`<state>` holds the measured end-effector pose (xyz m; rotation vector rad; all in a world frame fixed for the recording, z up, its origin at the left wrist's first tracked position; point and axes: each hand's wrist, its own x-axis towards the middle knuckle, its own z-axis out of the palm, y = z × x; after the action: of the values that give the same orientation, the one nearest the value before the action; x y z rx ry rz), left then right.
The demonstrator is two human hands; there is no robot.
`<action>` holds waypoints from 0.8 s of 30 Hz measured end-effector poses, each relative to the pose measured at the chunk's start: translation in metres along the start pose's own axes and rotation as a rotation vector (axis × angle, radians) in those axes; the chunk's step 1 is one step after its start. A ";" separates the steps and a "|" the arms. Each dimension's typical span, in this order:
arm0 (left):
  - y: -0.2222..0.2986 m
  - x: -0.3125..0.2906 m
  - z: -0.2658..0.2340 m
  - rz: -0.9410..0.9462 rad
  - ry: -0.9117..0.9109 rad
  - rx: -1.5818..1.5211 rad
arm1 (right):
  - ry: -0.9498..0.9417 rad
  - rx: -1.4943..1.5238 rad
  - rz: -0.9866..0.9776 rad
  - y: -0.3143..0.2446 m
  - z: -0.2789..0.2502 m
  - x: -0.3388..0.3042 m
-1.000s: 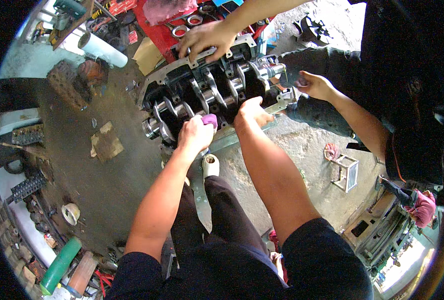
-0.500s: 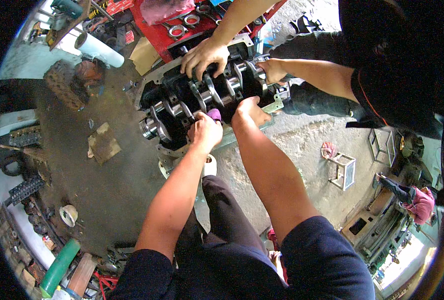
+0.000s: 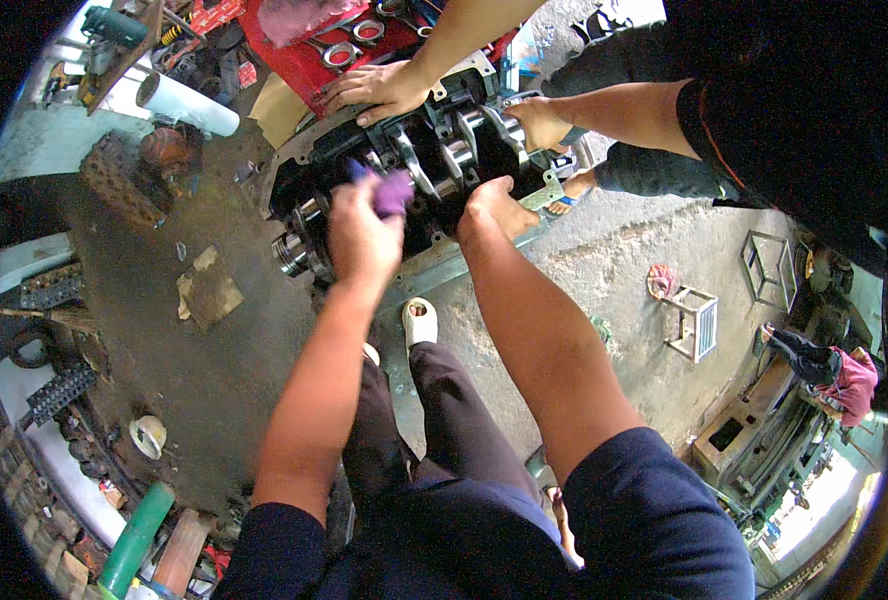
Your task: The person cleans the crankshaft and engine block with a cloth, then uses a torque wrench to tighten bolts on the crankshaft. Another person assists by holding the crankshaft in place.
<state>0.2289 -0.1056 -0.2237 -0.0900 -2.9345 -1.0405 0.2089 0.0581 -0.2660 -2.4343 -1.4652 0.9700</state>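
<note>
On my feed the crank already sits in the block, left hand pinching a rag over it, right hand at the block's near edge, grip and remaining work unclear.

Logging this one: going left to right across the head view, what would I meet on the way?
Dark perforated block → white round object → flat brown sheet → left hand with purple cloth → right hand → small stool → person in pink top.
</note>
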 end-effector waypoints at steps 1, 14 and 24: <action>-0.001 -0.015 0.013 -0.004 -0.149 0.036 | -0.002 0.002 0.005 0.000 0.001 0.001; -0.006 -0.036 0.019 -0.097 -0.460 0.111 | 0.041 0.019 -0.005 0.000 0.004 -0.002; 0.012 -0.038 0.041 -0.015 -0.315 0.318 | 0.073 0.001 -0.054 0.001 0.003 -0.003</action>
<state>0.2676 -0.0726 -0.2495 -0.2446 -3.3455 -0.5941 0.2070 0.0549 -0.2676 -2.3893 -1.4968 0.8618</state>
